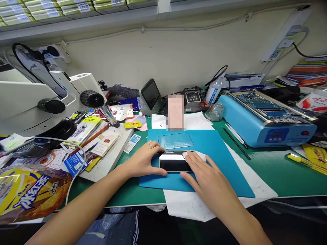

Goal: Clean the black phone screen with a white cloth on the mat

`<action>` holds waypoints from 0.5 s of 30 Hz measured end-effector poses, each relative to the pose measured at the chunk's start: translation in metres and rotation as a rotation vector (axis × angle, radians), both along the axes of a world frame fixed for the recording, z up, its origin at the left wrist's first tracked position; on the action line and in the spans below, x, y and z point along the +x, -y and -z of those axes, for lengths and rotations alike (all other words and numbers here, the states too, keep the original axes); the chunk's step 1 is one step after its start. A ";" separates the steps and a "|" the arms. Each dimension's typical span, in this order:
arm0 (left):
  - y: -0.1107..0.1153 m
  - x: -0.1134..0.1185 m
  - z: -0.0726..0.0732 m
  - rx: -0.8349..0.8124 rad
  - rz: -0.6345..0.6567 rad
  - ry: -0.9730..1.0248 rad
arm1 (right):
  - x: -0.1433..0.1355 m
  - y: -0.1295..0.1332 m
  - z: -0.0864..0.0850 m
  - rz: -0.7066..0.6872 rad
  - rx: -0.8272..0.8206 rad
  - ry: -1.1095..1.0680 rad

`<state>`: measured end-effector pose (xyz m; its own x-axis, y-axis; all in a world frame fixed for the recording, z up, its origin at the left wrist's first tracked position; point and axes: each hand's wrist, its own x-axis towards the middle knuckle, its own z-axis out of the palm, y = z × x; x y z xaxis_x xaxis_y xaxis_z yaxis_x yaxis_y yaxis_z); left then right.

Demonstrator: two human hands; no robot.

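A dark smartphone (173,165) lies sideways on the blue mat (217,160), with a bright reflection across its screen. My left hand (145,158), with a ring on one finger, grips the phone's left end between thumb and fingers. On the right end rests my right hand (204,172), its fingers pressing a white wipe (200,156) against the screen. Part of the wipe is hidden under those fingers. Just behind the phone, a clear screen protector (176,141) with a dark outline lies flat on the mat.
At left stand a microscope (63,102), booklets (84,131) and a large iced-tea bottle (30,194). A blue machine (265,119) carrying circuit boards is at right, beside a black pen-like tool (237,144). Behind the mat are a small display (151,97) and a glass jar (215,111).
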<state>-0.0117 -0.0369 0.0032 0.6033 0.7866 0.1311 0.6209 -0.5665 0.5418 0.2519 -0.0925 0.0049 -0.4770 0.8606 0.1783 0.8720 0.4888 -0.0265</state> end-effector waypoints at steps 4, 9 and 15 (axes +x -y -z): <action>0.000 -0.001 0.001 0.008 0.002 0.011 | -0.002 -0.006 0.000 0.012 -0.047 -0.020; 0.000 0.000 0.000 -0.001 0.005 0.013 | -0.004 -0.002 0.008 0.003 0.000 -0.015; 0.000 0.000 -0.002 -0.007 -0.001 -0.005 | -0.002 -0.001 0.006 0.000 -0.011 -0.010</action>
<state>-0.0116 -0.0370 0.0053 0.6036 0.7878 0.1226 0.6241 -0.5625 0.5424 0.2496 -0.0920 -0.0011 -0.4754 0.8625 0.1733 0.8716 0.4886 -0.0405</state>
